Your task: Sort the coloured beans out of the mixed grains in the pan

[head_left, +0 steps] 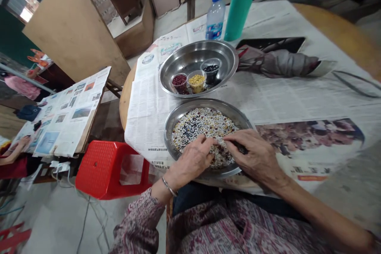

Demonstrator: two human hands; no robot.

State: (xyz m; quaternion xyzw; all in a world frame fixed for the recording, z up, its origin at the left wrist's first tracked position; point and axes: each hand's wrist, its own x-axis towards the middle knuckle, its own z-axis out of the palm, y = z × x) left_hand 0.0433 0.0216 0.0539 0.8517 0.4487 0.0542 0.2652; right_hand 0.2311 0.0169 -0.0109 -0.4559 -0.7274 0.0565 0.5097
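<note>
A steel basin (pixel 168 129) in front of me holds a spread layer of mixed white, yellow and dark red beans or grains (pixel 198 121). Over its near side, my left hand (pixel 195 158) is curled with thumb and fingers drawn together at the grains. My right hand (pixel 257 158) comes in from the right, its index finger and thumb pinched above the same grains. Something dark shows beneath its fingers, too unclear to name. Whatever either hand's fingertips hold is too small or hidden to tell.
Behind stands a larger steel basin (pixel 166 81) with cups of red beans (pixel 179 80), yellow beans (pixel 196 80) and black beans (pixel 210 68). A water bottle (pixel 216 16), green bottle (pixel 242 6) and folded umbrella (pixel 276 62) are beyond. A red stool (pixel 99 168) stands left.
</note>
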